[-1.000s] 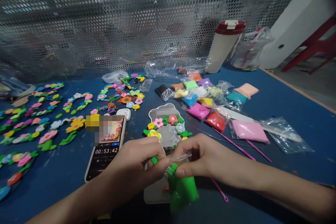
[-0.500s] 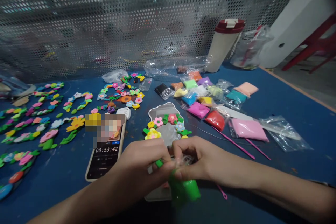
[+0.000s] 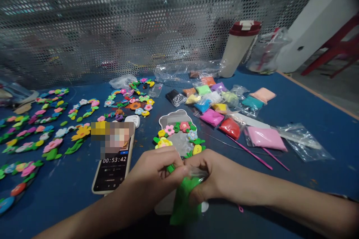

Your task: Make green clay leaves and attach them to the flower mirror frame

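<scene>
A clear plastic bag of green clay (image 3: 185,203) hangs from my two hands, blurred at its lower end. My left hand (image 3: 159,168) is closed, thumb and fingers pinching the bag's upper edge; a bit of green (image 3: 170,168) shows among its fingers. My right hand (image 3: 213,177) is also closed on the bag, its thumb along the green side. Under and behind them lies a clear cloud-edged panel (image 3: 168,120) on the table. Clay flowers (image 3: 184,126) and leaves form a ring on it, partly covered by my hands.
Left of my hands a phone (image 3: 112,173) shows a timer. Farther left lie several clay flower wreaths (image 3: 84,108). Bagged clay in many colours (image 3: 212,117), pink tools (image 3: 252,152) and a tumbler (image 3: 238,50) are to the right. Behind stands a perforated metal screen (image 3: 140,26).
The green clay bag has swung left and lower between my hands. My right hand has shifted slightly, uncovering a yellow clay piece on the ring.
</scene>
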Motion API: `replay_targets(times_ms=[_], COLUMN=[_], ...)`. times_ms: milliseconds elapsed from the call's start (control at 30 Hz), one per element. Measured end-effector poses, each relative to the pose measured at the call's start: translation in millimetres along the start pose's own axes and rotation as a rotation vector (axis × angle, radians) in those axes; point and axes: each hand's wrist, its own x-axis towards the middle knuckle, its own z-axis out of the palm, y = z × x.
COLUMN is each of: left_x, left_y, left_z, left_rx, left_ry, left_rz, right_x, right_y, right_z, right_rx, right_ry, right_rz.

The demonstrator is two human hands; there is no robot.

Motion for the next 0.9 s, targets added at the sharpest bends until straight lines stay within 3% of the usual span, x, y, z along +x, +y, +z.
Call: replay_targets(times_ms=[167,533,700,900], left_x=[-0.7,1.9,3.1,1.6], left_y=[-2.5,-6.6,-6.7,-7.1], left_z=[0.9,-0.3,-8.3,-14.9], left_rx=[-0.002,0.02,-0.003,-0.261], left_ry=[-0.001,0.047,0.169,0.151], left_rz=[0.041,0.027,0.007,-0.161], right_x=[-1.0,-1.5,-4.3,-7.3], right_y=[0.0,4.0,0.4,-4.2], right_z=[-0.4,-3.6,-7.2,-10.3], right_rx=[-0.06,-0.036,-0.011,-0.119], right_ry=[0.041,0.014,0.217,0.374], right_rz=[0.03,-0.064,-0.135,-0.256])
